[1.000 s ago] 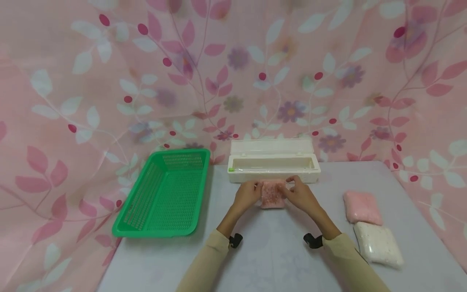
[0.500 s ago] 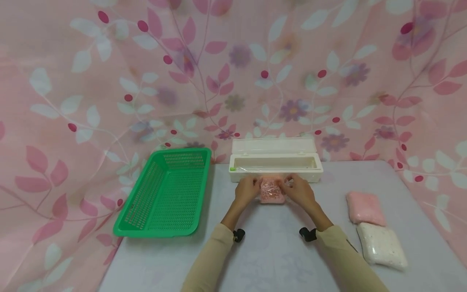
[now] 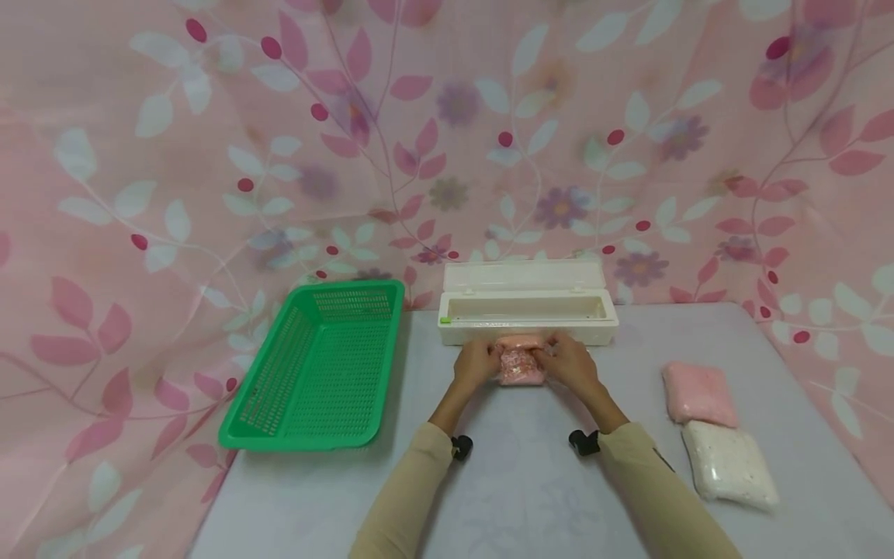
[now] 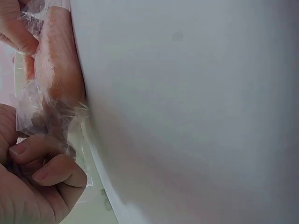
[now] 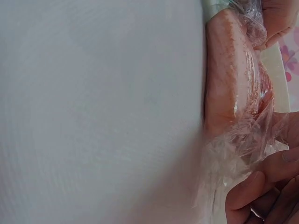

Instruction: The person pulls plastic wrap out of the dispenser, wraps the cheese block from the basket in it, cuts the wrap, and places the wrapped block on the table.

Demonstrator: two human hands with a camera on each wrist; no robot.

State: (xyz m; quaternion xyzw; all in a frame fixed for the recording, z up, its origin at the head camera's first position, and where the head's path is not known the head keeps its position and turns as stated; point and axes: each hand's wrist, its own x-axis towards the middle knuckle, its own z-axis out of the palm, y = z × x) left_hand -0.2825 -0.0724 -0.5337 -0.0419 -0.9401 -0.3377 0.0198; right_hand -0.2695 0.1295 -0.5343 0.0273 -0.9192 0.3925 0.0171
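Note:
A pink block [image 3: 521,373] wrapped in clear film lies on the table just in front of the white box [image 3: 527,335]. Gathered film [image 4: 35,109] bunches at the block's left end, where my left hand [image 3: 477,363] pinches it with curled fingers. At the opposite end, my right hand [image 3: 569,362] pinches another crumpled bunch of film [image 5: 233,149]. Reddish-brown specks show through the wrap in the right wrist view. The long box stands open, its clear lid [image 3: 524,275] tilted up at the back and a small green piece [image 3: 445,321] at its left corner.
To the left sits a green plastic basket [image 3: 342,380] with perforated sides. A pink wrapped packet [image 3: 698,394] and a white wrapped packet [image 3: 729,463] lie touching at the right. Behind the table hangs a floral curtain [image 3: 447,155].
Both hands have shifted slightly away from me with the pink block, closer to the box. The film ends are drawn in, and the block's far part now shows as an orange-pink fold.

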